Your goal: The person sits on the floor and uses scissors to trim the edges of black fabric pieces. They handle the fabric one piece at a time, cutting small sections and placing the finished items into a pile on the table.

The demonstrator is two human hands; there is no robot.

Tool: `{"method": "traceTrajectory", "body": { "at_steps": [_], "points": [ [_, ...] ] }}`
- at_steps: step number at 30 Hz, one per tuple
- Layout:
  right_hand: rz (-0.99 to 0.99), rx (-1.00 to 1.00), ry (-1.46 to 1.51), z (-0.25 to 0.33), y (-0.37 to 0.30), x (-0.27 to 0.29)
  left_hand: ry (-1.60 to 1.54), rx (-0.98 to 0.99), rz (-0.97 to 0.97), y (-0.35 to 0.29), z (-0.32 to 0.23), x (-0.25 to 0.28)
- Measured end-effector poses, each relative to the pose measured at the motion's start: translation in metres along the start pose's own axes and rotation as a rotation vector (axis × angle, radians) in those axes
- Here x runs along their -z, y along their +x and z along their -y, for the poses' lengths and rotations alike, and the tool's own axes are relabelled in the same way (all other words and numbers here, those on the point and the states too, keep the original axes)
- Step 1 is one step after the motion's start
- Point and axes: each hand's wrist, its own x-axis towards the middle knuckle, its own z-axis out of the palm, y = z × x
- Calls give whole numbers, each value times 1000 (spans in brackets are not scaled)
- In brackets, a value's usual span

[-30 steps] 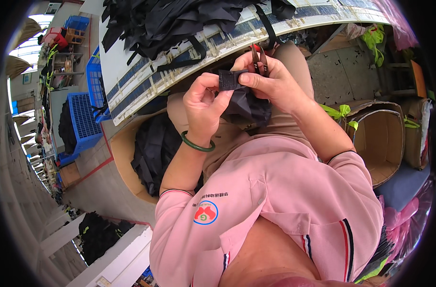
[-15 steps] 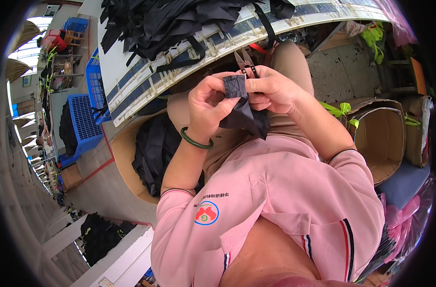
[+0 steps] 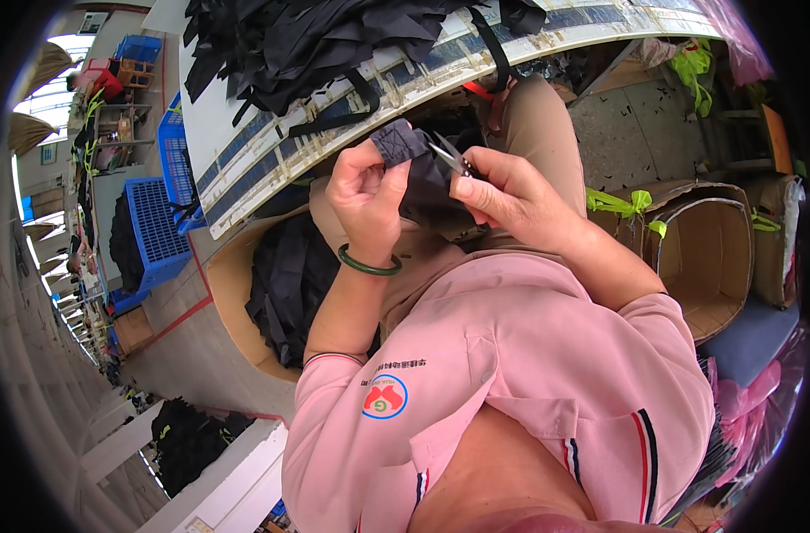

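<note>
My left hand (image 3: 369, 193), with a green bangle (image 3: 369, 261) at its wrist, pinches a dark fabric piece (image 3: 400, 143) between thumb and fingers. Crossed stitching shows on the piece's folded end, and the rest of the cloth hangs down over my lap. In my right hand (image 3: 516, 197) is a pair of thread snips (image 3: 454, 158), closed in by the fingers. Their two pointed blades are a little apart and reach toward the stitched end's right edge. Whether the blades touch a thread is too small to tell.
Ahead, a worn table (image 3: 272, 147) carries a heap of black cloth strips (image 3: 307, 44). A cardboard box (image 3: 232, 293) with dark fabric stands at my left, beside a blue crate (image 3: 163, 222). At right is another cardboard box (image 3: 702, 258); yellow-green strips (image 3: 623, 202) hang by it.
My hands have moved apart. The left has turned and carried the stitched end leftward and up; the right has let go of the fabric and lowered the snips, now pointing up-left toward it.
</note>
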Motion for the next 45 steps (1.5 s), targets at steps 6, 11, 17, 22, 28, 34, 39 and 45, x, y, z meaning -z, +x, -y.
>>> {"method": "traceTrajectory", "body": {
  "at_steps": [6,11,17,22,28,34,39,45],
  "points": [
    [34,-80,120,0,0,-12,4,-24,-1,-4,1,-4],
    [-124,89,-143,-6,6,-16,-12,5,32,-9,4,-6],
    [-204,266,-340,-8,11,-17,-17,4,28,-11,2,-10],
    [-214,281,-329,-6,11,-17,26,-1,5,-13,6,-9],
    [-202,256,-315,-6,9,-16,43,-50,18,-11,6,-10],
    [-208,268,-317,-5,9,-16,48,-7,23,-13,6,-9],
    [-228,304,-314,-6,12,-16,79,-15,68,-16,11,-6],
    [-222,274,-299,-6,9,-14,113,-66,95,-15,8,-6]
  ]
}}
